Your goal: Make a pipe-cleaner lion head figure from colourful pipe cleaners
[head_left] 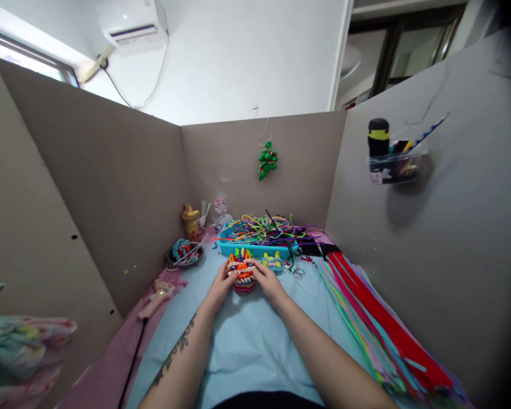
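My left hand (222, 282) and my right hand (268, 279) grip a multicoloured pipe-cleaner craft piece (243, 275) from either side. It has an orange middle with pale bands, a striped lower part and bright points in green, yellow and orange on top. The fingers of both hands curl round its sides, and their tips are partly hidden. A smaller yellow and blue pipe-cleaner piece (272, 261) lies just beyond my right hand. To the right of it is a pair of scissors (297, 272) on the light blue table cover (255, 352).
A blue tray (259, 250) heaped with loose pipe cleaners stands behind. Bundles of long pipe cleaners (366, 318) run along the right. At left are a dark bowl (187, 258), a brown cup (191, 221) and a pink corded glue gun (157, 301). Grey partitions (97, 142) enclose the table.
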`<state>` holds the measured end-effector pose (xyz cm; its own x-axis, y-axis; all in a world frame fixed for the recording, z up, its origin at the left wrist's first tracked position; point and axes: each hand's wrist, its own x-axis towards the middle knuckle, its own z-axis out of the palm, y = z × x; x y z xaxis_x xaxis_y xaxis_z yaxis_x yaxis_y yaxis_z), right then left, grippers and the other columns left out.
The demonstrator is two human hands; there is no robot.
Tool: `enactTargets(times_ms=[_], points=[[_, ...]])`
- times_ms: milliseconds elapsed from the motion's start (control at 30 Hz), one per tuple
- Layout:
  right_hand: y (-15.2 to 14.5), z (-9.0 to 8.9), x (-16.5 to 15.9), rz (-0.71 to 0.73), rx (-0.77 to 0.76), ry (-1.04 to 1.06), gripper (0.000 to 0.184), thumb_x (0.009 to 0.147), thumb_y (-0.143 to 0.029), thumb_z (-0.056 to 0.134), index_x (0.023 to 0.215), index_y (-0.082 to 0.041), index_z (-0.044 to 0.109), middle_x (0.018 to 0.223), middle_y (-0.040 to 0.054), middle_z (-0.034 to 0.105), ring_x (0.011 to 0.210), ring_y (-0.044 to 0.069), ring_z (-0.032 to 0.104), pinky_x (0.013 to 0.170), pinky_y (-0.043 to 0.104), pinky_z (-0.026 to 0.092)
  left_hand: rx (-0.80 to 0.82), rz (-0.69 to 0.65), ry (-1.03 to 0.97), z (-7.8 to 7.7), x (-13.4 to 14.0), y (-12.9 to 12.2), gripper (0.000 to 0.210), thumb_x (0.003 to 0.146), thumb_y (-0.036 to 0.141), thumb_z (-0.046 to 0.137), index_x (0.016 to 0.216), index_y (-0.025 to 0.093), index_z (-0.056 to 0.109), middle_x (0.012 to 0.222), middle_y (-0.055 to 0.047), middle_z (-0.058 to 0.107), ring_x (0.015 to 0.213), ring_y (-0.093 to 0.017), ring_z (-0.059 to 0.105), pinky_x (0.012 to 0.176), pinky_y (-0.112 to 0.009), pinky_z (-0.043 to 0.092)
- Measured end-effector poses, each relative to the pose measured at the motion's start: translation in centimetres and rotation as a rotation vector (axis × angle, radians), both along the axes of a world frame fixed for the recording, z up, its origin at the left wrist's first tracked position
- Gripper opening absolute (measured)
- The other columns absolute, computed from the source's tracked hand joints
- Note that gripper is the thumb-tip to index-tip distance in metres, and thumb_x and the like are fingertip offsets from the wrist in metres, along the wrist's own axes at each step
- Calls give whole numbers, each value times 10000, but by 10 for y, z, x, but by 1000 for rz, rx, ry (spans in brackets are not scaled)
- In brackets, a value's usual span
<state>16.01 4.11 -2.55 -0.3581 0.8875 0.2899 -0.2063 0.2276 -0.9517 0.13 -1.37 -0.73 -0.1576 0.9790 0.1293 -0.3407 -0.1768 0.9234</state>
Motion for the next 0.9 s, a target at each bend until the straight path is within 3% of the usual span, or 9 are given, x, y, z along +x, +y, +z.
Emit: enactTargets(times_ms=[100,267,533,700,800,900], points=[[5,-7,1,-15,-64,35,611,731,-581,612,1232,-234,570,1345,67,517,1274,269,436,1039,474,364,-29,18,-34,-5,-6,1,774,614,287,799,1307,239,456,1356,-113,499,1270,-312,431,1068,-442,332],[4,-14,5,40,-122,86,716,634,-529,724,1267,-251,536,1328,80,532,1263,279,448,1037,484,360,-30,-57,56,-13,-15,-2,1000,622,279,801,1435,228,222,1428,-150,398,1284,-316,411,1069,-451,332],[2,-18,10,99,-132,83,840,578,-421,792,1330,-255,456,1429,107,399,1160,298,530,997,480,395,35,1,177,-28,-11,10,1048,649,479,740,1453,219,120,1471,-175,311,1272,-319,425,1061,-468,343],[4,-22,11,43,-161,68,879,558,-389,803,1342,-264,426,1436,115,378,1175,310,509,973,493,408,64,-33,210,-29,-11,9,1145,609,361,791,1457,234,32,1445,-191,350,1230,-323,474,1006,-469,411],[-1,-17,11,64,-144,68,852,559,-358,799,1326,-265,440,1410,110,412,1148,301,530,948,482,433,56,-81,249,-26,-9,4,1194,578,282,813,1454,224,4,1409,-192,405,1190,-311,514,965,-441,454],[-9,-5,10,130,-37,74,702,619,-304,755,1271,-271,497,1314,75,521,1102,265,567,944,444,451,51,-61,282,-21,-6,0,1135,603,306,795,1449,220,43,1365,-186,455,1112,-289,576,907,-414,497]])
